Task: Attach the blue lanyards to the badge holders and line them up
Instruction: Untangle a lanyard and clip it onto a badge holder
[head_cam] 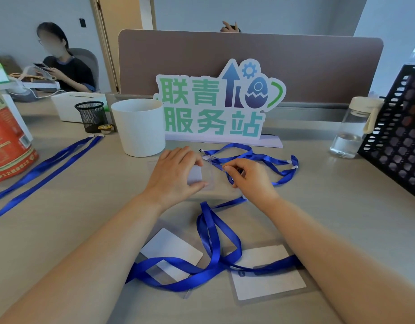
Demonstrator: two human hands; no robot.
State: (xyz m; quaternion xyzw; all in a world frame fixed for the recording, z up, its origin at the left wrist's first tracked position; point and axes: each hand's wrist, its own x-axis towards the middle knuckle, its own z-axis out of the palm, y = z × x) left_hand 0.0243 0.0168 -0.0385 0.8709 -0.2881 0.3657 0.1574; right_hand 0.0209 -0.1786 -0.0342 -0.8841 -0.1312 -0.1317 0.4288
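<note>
nearest me, two badge holders lie flat on the bench (85, 206): the left badge holder (171, 252) sits tilted, the right badge holder (268, 272) lies more square, and a loose blue lanyard (208, 232) loops over both of them, its ribbon crossing the left one's lower part and the right one's upper edge. beyond them my left hand (176, 171) is clamped on a third badge holder (197, 175), thumb under its near edge and fingers over its far edge, holding it just above the bench. my right hand (250, 177) is pinched together, thumb against forefinger, just beside the holder's right edge; it seems to grip the end of a second blue lanyard (260, 157), though the clip itself is too small to make out. that lanyard trails in curls away to the right, behind my hand. far to the left a pair of straight lanyards (45, 164) lies stretched out side by side, well apart from the rest, beside a red and green bag (7, 141). behind my hands stand a white cup (139, 127) and a sign with green characters (213, 106), and a clear water bottle (353, 129) stands at the right, next to a black mesh rack (402, 127).
</note>
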